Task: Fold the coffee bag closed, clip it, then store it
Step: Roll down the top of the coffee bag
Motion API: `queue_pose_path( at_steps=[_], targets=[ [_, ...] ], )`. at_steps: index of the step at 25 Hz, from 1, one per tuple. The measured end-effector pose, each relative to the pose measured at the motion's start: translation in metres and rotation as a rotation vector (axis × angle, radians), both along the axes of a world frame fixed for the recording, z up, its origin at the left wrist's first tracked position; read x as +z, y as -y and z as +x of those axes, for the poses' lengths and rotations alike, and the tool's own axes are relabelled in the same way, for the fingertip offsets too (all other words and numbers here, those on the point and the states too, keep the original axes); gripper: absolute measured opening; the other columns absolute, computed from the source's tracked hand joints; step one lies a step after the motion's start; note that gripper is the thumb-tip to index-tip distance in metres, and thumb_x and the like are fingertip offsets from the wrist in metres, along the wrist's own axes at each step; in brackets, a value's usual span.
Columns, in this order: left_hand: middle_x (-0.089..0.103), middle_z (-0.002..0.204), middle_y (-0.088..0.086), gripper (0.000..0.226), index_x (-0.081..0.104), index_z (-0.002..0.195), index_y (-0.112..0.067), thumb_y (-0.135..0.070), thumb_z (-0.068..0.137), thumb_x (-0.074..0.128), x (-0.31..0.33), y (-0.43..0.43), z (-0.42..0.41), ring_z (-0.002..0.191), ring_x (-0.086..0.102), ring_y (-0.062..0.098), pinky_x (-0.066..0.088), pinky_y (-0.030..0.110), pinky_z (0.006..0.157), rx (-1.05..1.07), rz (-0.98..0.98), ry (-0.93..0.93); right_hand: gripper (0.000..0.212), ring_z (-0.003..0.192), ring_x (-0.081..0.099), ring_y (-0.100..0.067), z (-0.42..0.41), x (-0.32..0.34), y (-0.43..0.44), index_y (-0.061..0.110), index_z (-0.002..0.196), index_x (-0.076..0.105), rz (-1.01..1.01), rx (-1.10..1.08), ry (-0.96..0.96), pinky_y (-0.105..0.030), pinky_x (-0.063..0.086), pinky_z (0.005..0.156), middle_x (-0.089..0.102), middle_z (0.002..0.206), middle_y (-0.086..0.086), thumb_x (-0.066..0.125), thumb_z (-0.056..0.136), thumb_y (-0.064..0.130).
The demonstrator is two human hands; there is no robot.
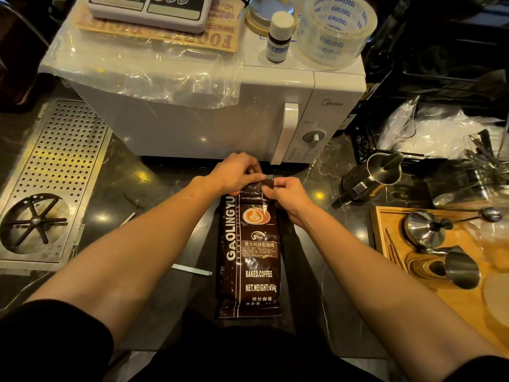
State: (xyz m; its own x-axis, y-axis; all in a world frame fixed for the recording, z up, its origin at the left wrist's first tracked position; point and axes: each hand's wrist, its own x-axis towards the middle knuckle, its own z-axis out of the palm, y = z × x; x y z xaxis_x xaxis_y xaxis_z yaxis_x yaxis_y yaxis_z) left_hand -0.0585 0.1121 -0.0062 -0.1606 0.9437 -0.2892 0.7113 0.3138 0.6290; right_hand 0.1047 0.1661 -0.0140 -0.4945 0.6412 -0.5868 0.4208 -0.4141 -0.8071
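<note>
A dark brown coffee bag (249,257) with white lettering lies flat on the dark counter, its top end pointing away from me toward the microwave. My left hand (238,172) pinches the bag's top edge from the left. My right hand (286,195) grips the same top edge from the right, fingers curled over the crumpled foil. The top flap is creased between the two hands. A thin pale strip (192,270) lies on the counter just left of the bag; I cannot tell if it is the clip.
A white microwave (325,106) stands right behind the bag, carrying a scale, a small bottle and a tape roll. A perforated steel drip tray (55,166) is on the left. Steel pitchers (377,175) and a wooden tray (385,232) with tools sit on the right.
</note>
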Motion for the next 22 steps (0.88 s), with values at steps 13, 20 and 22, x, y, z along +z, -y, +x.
queue_pose_path(
  at_steps=[13, 20, 22],
  targets=[
    [0.066, 0.091, -0.008, 0.017, 0.069, 0.098, -0.03, -0.042, 0.09, 0.06, 0.039, 0.062, 0.036, 0.087, 0.062, 0.011, 0.053, 0.039, 0.071, -0.16, 0.231, -0.067, 0.011, 0.087, 0.07, -0.013, 0.05, 0.012, 0.025, 0.009, 0.093, 0.075, 0.604, 0.3, -0.118, -0.029, 0.055, 0.083, 0.074, 0.09, -0.003, 0.074, 0.083, 0.006],
    [0.069, 0.104, -0.005, 0.023, 0.074, 0.105, -0.028, -0.04, 0.09, 0.062, 0.016, 0.097, 0.064, 0.098, 0.06, 0.017, 0.05, 0.036, 0.077, -0.144, 0.228, -0.134, 0.027, 0.126, 0.049, -0.012, 0.077, 0.0, 0.049, 0.019, 0.105, 0.075, 0.647, 0.411, -0.018, -0.027, 0.04, 0.105, 0.051, 0.132, 0.004, 0.064, 0.085, 0.005],
    [0.069, 0.109, -0.005, 0.025, 0.073, 0.11, -0.026, -0.038, 0.093, 0.059, 0.011, 0.103, 0.067, 0.102, 0.059, 0.017, 0.05, 0.039, 0.083, -0.136, 0.214, -0.121, 0.03, 0.129, 0.046, -0.01, 0.082, -0.002, 0.05, 0.018, 0.112, 0.073, 0.585, 0.413, -0.006, -0.027, 0.04, 0.106, 0.047, 0.138, 0.006, 0.059, 0.089, 0.005]
  ],
)
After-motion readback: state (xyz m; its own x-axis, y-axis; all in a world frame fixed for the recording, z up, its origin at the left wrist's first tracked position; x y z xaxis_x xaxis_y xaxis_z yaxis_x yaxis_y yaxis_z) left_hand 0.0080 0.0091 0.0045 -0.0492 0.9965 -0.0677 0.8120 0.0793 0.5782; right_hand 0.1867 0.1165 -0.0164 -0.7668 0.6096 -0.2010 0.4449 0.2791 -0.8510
